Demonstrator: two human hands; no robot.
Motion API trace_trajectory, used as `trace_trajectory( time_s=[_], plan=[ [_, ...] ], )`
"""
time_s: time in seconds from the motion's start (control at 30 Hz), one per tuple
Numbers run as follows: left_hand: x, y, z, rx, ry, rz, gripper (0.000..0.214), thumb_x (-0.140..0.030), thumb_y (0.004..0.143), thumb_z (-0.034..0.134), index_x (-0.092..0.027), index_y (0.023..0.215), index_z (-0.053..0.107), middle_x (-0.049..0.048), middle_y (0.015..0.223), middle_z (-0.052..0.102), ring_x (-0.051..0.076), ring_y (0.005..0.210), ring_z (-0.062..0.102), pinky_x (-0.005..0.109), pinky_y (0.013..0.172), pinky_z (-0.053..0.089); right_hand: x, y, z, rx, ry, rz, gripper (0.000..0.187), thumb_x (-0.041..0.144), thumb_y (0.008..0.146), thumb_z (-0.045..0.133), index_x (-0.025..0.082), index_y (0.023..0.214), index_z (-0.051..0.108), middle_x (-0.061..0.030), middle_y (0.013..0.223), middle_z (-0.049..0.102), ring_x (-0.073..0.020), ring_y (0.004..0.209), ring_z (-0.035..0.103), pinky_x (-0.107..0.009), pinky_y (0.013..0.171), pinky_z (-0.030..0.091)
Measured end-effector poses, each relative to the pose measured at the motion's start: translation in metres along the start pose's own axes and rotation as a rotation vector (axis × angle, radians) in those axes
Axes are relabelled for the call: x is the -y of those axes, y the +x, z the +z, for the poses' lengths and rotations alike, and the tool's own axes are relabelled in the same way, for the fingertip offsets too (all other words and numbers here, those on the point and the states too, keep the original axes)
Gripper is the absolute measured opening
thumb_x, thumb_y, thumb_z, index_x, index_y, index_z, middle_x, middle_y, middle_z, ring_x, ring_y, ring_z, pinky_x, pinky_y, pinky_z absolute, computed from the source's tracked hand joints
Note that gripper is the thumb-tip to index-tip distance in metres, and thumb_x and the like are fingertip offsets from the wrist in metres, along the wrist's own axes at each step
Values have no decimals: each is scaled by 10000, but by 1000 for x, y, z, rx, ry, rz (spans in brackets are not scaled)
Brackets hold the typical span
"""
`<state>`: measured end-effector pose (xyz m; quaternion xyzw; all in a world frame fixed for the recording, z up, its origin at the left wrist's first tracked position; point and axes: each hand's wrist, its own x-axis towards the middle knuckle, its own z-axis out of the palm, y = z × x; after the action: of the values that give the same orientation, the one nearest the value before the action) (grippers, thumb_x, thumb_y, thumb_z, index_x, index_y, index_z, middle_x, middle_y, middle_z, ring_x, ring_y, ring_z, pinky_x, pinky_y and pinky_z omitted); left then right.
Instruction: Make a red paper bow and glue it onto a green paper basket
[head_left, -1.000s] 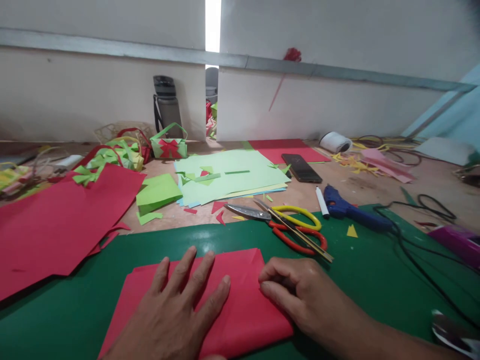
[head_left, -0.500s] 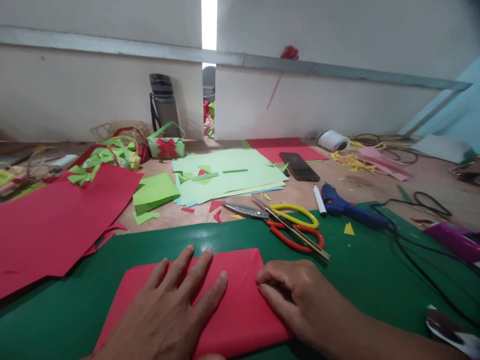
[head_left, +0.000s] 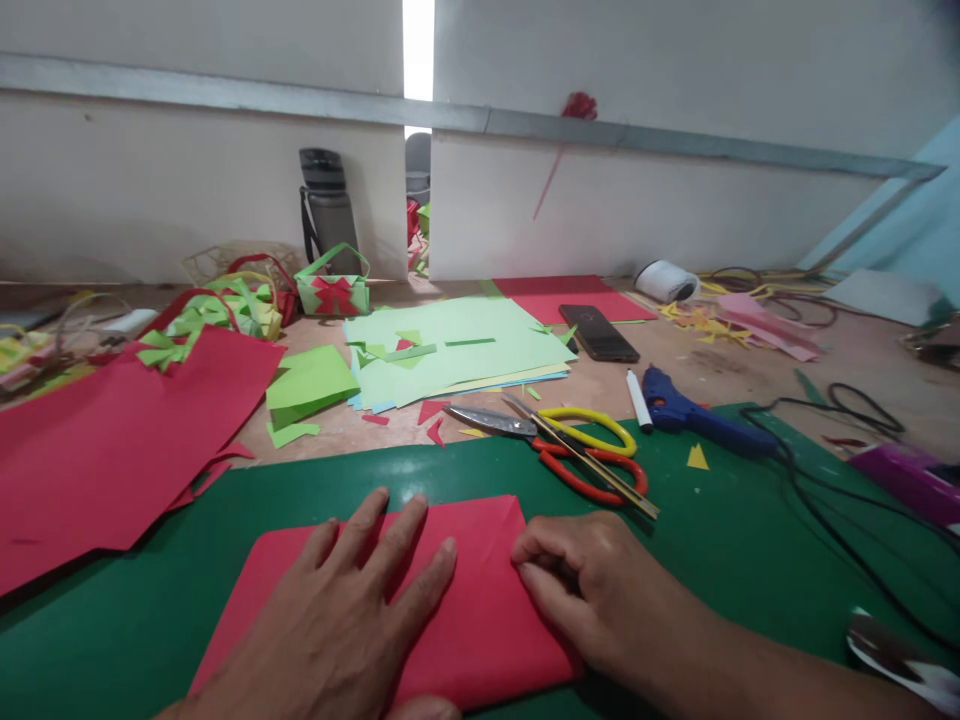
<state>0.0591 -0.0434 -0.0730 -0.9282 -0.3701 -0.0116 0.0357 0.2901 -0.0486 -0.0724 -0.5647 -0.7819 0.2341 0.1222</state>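
A folded piece of red paper (head_left: pixel 480 610) lies on the green mat (head_left: pixel 135 640) in front of me. My left hand (head_left: pixel 352 600) rests flat on it with the fingers spread. At its right edge, my right hand (head_left: pixel 585 590) is closed, thumb and forefinger pinching the paper near the upper right corner, where a slanted crease shows. Just beyond the paper lie scissors (head_left: pixel 592 480) with one yellow and one red handle, and thin sticks or tweezers cross over them.
Larger red sheets (head_left: pixel 135 450) lie at left. Pale green sheets (head_left: pixel 457 350) with scraps, a phone (head_left: pixel 598 333), a white marker (head_left: pixel 639 400) and a blue glue gun (head_left: pixel 705 420) with its cord sit farther back. A dark bottle (head_left: pixel 330 220) stands against the wall.
Almost nothing differs. Both hands keep their places on the red paper, with only a very slight shift of the fingers.
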Motion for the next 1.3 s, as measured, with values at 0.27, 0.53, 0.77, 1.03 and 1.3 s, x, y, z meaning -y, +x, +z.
trace_trajectory(
  time_s=[0.27, 0.53, 0.77, 1.03, 1.3],
  plan=[
    [0, 1, 0, 12, 29, 5, 660, -691, 838, 352, -303, 1356, 479, 101, 1446, 426, 397, 1286, 375, 516, 939, 421, -1, 2, 0, -5, 28, 18, 209, 61, 775, 446, 168, 652, 576, 15, 585, 580, -100, 526, 495, -226, 504, 291],
    [-3, 2, 1, 28, -6, -13, 669, -689, 843, 341, -287, 1357, 487, 117, 1447, 420, 414, 1295, 363, 551, 949, 405, 0, 0, 0, 17, 8, 28, 211, 82, 788, 447, 173, 638, 565, 12, 585, 582, -104, 529, 493, -230, 508, 295],
    [-3, 6, -1, 76, -18, -27, 708, -727, 810, 367, -305, 1370, 466, 115, 1464, 395, 426, 1297, 358, 558, 959, 398, -1, -2, -3, 35, -82, 16, 271, 187, 893, 415, 184, 672, 574, -16, 635, 628, -132, 564, 537, -256, 549, 325],
    [-4, 8, -1, 139, -13, -33, 701, -706, 809, 403, -309, 1386, 436, 131, 1477, 367, 446, 1297, 351, 604, 934, 396, -5, -1, -3, 44, -132, 36, 221, 184, 880, 446, 186, 769, 637, -33, 681, 671, -157, 593, 589, -263, 552, 339],
    [-2, 10, -7, 172, -30, -15, 679, -684, 813, 427, -317, 1384, 436, 131, 1473, 374, 448, 1283, 373, 617, 916, 405, -6, 0, -2, 24, -128, 28, 191, 184, 877, 472, 196, 766, 627, -16, 668, 667, -148, 584, 591, -251, 550, 352]
  ],
)
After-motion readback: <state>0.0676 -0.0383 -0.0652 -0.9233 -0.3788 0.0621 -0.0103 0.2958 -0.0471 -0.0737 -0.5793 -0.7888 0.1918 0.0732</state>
